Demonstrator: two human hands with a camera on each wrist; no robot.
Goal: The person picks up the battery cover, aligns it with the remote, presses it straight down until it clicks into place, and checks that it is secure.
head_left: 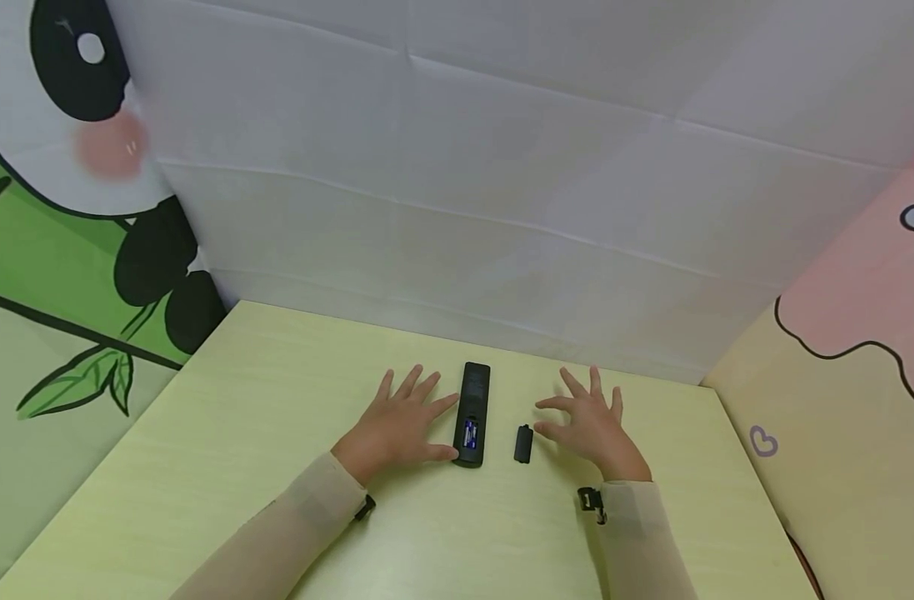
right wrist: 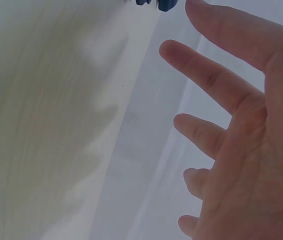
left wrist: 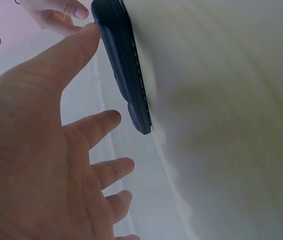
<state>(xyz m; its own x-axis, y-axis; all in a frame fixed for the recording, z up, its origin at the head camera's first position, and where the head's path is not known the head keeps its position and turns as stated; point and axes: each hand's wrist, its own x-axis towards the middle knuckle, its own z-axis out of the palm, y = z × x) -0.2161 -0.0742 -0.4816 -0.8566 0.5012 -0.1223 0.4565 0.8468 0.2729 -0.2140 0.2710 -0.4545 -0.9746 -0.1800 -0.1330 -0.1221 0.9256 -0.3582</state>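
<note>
A black remote control (head_left: 475, 392) lies face down on the table, its battery compartment uncovered and blue batteries (head_left: 470, 434) showing inside. My left hand (head_left: 400, 425) is spread beside it, thumb tip right at its lower left edge. The left wrist view shows the remote (left wrist: 121, 60) side-on, with the thumb (left wrist: 76, 52) against it and the other fingers apart from it. To the remote's right lies its small black battery cover (head_left: 524, 444). My right hand (head_left: 591, 425) hovers just right of that cover with spread fingers, the thumb closest to it; nothing is in this hand.
The pale yellow table (head_left: 292, 367) meets a white cloth backdrop (head_left: 457, 217) behind the remote. Panels with cartoon prints stand on the left (head_left: 59, 275) and right (head_left: 839, 433). Dark wrist straps (head_left: 591, 500) show at both sleeves.
</note>
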